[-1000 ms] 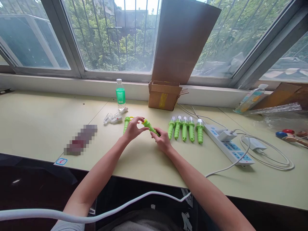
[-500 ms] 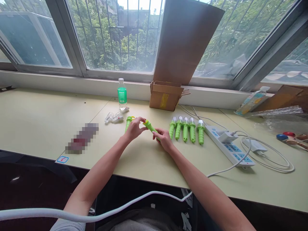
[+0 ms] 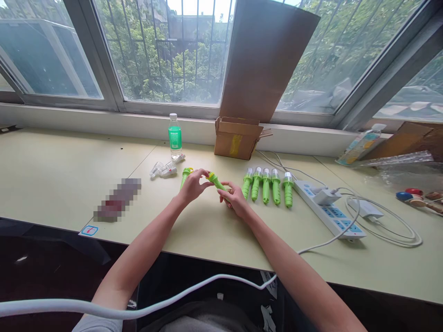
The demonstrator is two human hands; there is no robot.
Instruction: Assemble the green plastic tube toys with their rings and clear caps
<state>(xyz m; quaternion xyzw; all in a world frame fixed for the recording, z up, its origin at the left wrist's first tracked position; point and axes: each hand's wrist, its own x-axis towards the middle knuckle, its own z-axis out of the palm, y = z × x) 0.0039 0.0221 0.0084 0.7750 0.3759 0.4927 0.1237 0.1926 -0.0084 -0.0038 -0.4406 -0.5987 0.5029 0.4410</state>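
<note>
My right hand (image 3: 234, 200) grips the lower end of a green ribbed flashlight body (image 3: 216, 181), held tilted above the table. My left hand (image 3: 191, 185) pinches at its yellow-tipped upper end with thumb and fingers closed. Another green flashlight body (image 3: 184, 176) lies on the table just behind my left hand. A few clear plastic caps (image 3: 162, 169) lie to the left of it. Right of my hands, several finished green flashlights with clear heads (image 3: 266, 184) lie side by side in a row.
A green-labelled water bottle (image 3: 175, 136) and an open cardboard box (image 3: 236, 137) stand near the window sill. A white power strip (image 3: 332, 210) with chargers and coiled cable lies to the right. A white cable (image 3: 194, 285) runs along the table's near edge.
Both hands stay on the flashlight body; the left fingers have closed a little more on its upper end. The view has shifted slightly.
</note>
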